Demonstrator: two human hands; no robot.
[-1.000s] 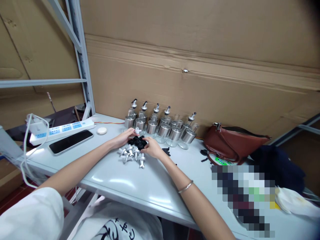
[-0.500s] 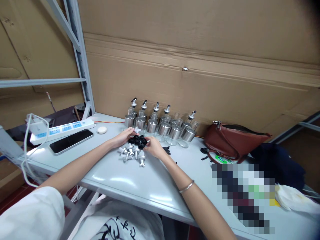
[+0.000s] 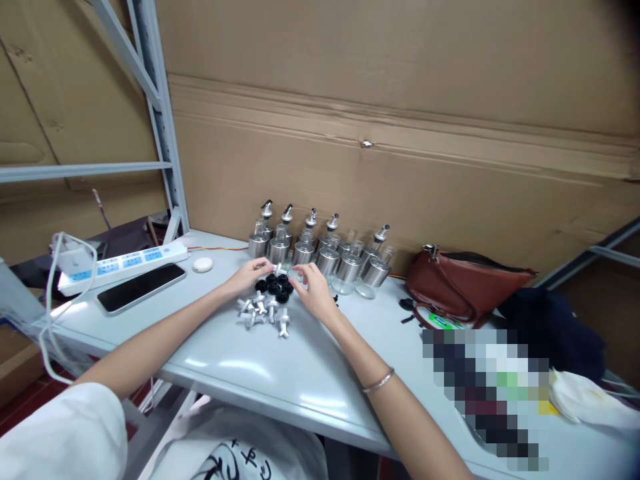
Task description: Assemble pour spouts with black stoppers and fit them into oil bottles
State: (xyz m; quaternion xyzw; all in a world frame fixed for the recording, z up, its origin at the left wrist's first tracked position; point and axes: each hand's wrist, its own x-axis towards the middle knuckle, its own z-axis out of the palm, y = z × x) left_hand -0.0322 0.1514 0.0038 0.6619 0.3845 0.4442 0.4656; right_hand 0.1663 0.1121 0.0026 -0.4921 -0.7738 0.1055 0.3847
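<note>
My left hand (image 3: 251, 275) is closed, thumb and fingertips pinching a small whitish pour-spout piece (image 3: 277, 269) at the far side of a black heap. That heap is several round black stoppers (image 3: 273, 288) on the table. To its right hovers my right hand (image 3: 311, 288), its thumb and index finger slightly apart beside the stoppers, with nothing visible between them. Several silver-white pour-spout pieces (image 3: 260, 305) lie loose in front of the black ones. Behind both hands stand rows of glass bottles with metal sleeves (image 3: 327, 260), some topped by spouts (image 3: 267, 211).
On the left of the table (image 3: 240, 373) are a phone (image 3: 141, 288), a white power strip (image 3: 125, 265) and a round white case (image 3: 203, 265). A brown bag (image 3: 465, 287) and a blurred patch are at right. Cardboard (image 3: 400, 180) walls off the back.
My right hand has lifted slightly away from the black stoppers, its finger and thumb now further apart. The left hand has shifted a little, still with the whitish piece. The view moved slightly.
</note>
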